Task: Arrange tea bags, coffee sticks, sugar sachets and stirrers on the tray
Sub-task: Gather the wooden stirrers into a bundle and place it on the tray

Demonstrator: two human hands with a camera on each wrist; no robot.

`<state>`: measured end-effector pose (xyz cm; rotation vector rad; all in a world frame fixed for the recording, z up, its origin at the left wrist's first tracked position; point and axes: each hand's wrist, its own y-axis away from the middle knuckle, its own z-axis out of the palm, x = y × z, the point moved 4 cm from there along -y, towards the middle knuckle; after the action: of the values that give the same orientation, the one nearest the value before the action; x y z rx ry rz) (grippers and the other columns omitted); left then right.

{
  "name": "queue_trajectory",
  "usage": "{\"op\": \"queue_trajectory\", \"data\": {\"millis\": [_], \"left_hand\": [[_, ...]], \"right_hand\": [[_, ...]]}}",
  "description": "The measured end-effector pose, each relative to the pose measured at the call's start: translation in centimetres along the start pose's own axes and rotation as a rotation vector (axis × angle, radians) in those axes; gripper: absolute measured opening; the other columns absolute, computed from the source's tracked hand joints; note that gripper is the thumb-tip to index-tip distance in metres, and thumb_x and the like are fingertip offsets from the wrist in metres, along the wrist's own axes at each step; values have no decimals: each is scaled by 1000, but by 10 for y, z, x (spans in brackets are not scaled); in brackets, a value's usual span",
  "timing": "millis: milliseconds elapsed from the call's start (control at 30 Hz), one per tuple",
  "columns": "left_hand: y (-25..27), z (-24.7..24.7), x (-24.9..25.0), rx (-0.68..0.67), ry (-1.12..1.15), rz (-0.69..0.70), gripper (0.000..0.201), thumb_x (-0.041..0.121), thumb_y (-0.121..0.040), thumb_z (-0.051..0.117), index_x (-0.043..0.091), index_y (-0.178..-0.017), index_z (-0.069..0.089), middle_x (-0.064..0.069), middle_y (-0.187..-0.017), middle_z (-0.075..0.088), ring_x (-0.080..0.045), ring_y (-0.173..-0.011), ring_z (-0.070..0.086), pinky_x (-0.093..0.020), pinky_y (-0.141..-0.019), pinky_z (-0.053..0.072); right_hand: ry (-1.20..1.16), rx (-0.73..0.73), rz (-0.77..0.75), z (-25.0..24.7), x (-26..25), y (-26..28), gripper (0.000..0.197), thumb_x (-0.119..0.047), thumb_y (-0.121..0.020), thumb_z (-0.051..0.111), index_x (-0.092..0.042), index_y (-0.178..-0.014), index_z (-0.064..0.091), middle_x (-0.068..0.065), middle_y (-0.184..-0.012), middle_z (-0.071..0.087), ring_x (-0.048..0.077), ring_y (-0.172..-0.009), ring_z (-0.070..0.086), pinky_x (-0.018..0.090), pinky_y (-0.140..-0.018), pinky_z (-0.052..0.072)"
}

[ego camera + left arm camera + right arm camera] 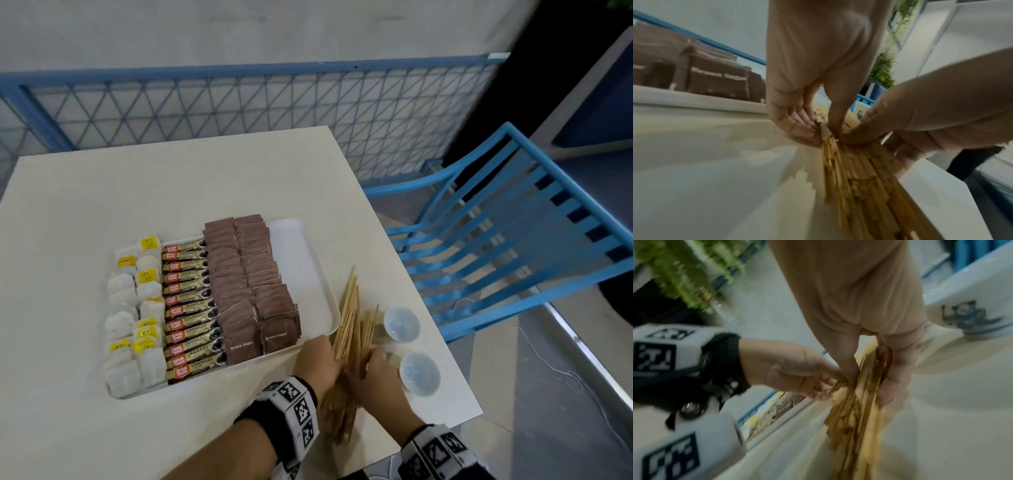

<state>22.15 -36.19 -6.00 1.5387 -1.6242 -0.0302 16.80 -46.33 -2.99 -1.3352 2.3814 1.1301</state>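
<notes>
- A bundle of wooden stirrers [351, 329] is gathered on the table [102, 192] just right of the tray [308, 260], in the lower centre of the head view, its far ends fanned out
- The bundle is gripped from its left side by the left hand [317, 365], with fingers [797, 123] and thumb closed on the sticks
- It is clasped from the right by the right hand [378, 375], fingers curled around it; the two hands are pressed close together
- The tray is filled, left to right in the frame, with tea bags [135, 318], coffee sticks [190, 308] and brown sugar sachets [253, 284]; a bare strip is left along its right edge
- Two small white bowls [401, 323] are set on the table just right of the stirrers
- A blue slatted chair [496, 240] is seen at the right of the frame, behind the table
</notes>
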Motion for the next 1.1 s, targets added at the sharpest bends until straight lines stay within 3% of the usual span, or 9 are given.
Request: {"op": "queue_trajectory", "data": {"millis": [133, 233, 333, 500, 600, 733, 833, 1000, 1100], "left_hand": [[0, -5, -3, -43, -59, 5, 21, 18, -88, 59, 4, -103, 58, -9, -107, 61, -26, -103, 58, -23, -73, 37], [4, -11, 0, -37, -68, 19, 10, 18, -90, 54, 10, -88, 50, -12, -102, 60, -27, -99, 58, -23, -67, 35], [6, -15, 3, -35, -79, 37, 24, 24, -92, 54, 11, -73, 47, -10, -93, 58, -23, -83, 54, -26, -65, 37], [7, -16, 4, -63, -72, 47, 31, 25, -96, 50, 4, -118, 47, -13, -118, 57, -27, -107, 56, -28, -80, 42], [9, -16, 4, -94, -76, 51, 28, 14, -97, 41, 2, -122, 41, -16, -121, 55, -29, -108, 55, -29, -78, 40], [13, -16, 4, -145, -50, 32, 28, 10, -98, 34, 1, -123, 39, -20, -120, 55, -32, -108, 55, -29, -74, 38], [16, -18, 5, -159, 9, 36, 32, 14, -98, 31, 0, -126, 39, -21, -119, 56, -32, -106, 55, -31, -76, 39], [20, -22, 5, -179, 163, -4, 41, 24, -99, 27, 6, -133, 40, -11, -112, 54, -21, -95, 47, -29, -79, 35], [23, -26, 5, -191, 153, 8, 49, 39, -101, 27, 6, -136, 38, -15, -129, 53, -25, -112, 51, -32, -91, 38]], "right_hand": [[-73, -39, 81, -4, 1, -5, 53, -25, -81, 69, -3, -119, 39, 9, -111, 54, 26, -107, 56, 32, -86, 51], [-54, -92, 71, -4, -1, -7, 25, -16, -84, 58, -6, -105, 50, 15, -107, 58, 29, -98, 61, 39, -85, 54], [-110, -141, 58, 0, 0, -11, 17, -16, -85, 47, -4, -90, 59, 16, -91, 64, 29, -81, 66, 38, -73, 58], [-305, -249, 140, 4, 3, -11, 18, -3, -84, 42, 3, -89, 58, 19, -80, 67, 31, -67, 67, 43, -61, 60], [-437, -306, 195, 3, 2, -8, 22, -1, -90, 38, 4, -90, 59, 19, -79, 64, 28, -66, 66, 29, -52, 56], [-544, -374, 228, -2, -1, 1, 27, -7, -94, 40, -1, -78, 59, 13, -71, 59, 21, -61, 58, 24, -53, 52], [-592, -386, 255, -7, -1, 7, 31, -10, -95, 41, -4, -68, 56, 7, -59, 54, 16, -52, 52, 24, -49, 49], [-642, -374, 296, -14, -2, 10, 29, -7, -96, 35, -3, -74, 53, 7, -58, 48, 15, -48, 47, 24, -47, 47], [-663, -375, 262, -21, -6, 17, 32, -10, -98, 36, -4, -72, 53, 6, -57, 49, 15, -51, 46, 25, -50, 47]]}}
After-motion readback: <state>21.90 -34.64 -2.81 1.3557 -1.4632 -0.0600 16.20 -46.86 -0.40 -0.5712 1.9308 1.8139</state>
